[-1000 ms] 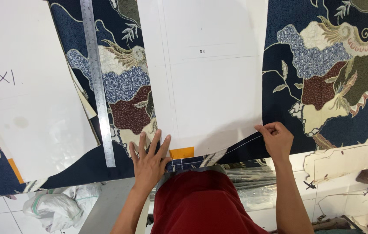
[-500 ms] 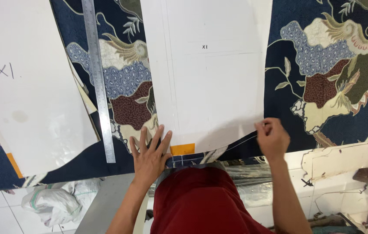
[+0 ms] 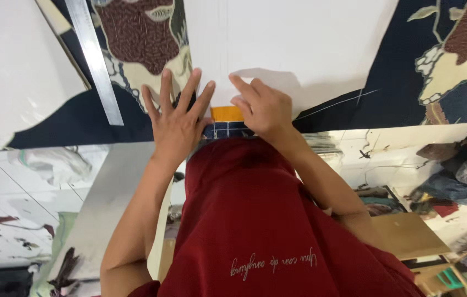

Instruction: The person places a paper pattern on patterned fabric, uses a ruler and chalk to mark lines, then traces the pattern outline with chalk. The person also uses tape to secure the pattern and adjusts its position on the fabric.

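A white paper pattern (image 3: 299,44) lies on dark navy batik fabric (image 3: 387,93) printed with cream and maroon motifs. My left hand (image 3: 177,121) presses flat, fingers spread, on the fabric at the paper's lower left corner. Close beside it, my right hand (image 3: 261,107) rests on the paper's lower edge with bent fingers pointing left; whether it holds anything is hidden. A small orange strip (image 3: 226,114) shows between the two hands. A thin white chalk line (image 3: 338,104) runs across the fabric to the right of my right hand.
A long metal ruler (image 3: 95,60) lies on the fabric to the left, next to a second white paper piece (image 3: 13,60). Below the table edge are a tiled floor (image 3: 19,187), a brown box (image 3: 404,234) and heaped cloth (image 3: 453,176).
My right hand has moved left from the chalk line's end to right beside my left hand. The view has come much closer to the table edge.
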